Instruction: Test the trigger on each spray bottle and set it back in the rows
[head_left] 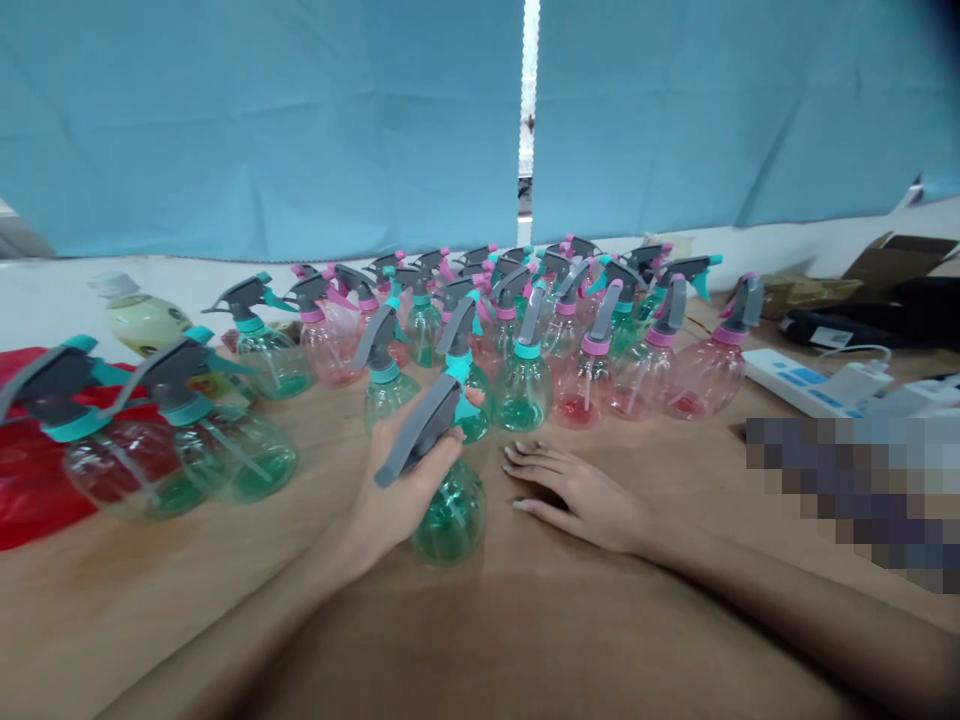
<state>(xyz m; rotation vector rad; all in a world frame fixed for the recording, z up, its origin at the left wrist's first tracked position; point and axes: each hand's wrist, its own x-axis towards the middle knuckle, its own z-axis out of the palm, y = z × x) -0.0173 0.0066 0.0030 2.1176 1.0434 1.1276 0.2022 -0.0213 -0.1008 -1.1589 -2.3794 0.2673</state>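
My left hand (405,470) is wrapped around the neck of a green spray bottle (450,515) with a grey and teal trigger head. That bottle is in front of the row of other bottles, its lower part showing below my fingers. My right hand (574,490) lies palm down on the table, fingers stretched toward the held bottle and apart from it. Just beyond my hands stand another green spray bottle (523,390) and a pink spray bottle (581,390). Two more green-based spray bottles (240,455) stand at the left.
Several pink and green spray bottles crowd the back of the wooden table (510,640). Left are a red plastic bag (34,480) and a white-capped drink bottle (142,315). Right are a power strip (799,380), a cardboard box (892,265) and a black item (847,330). A blue curtain (300,130) hangs behind.
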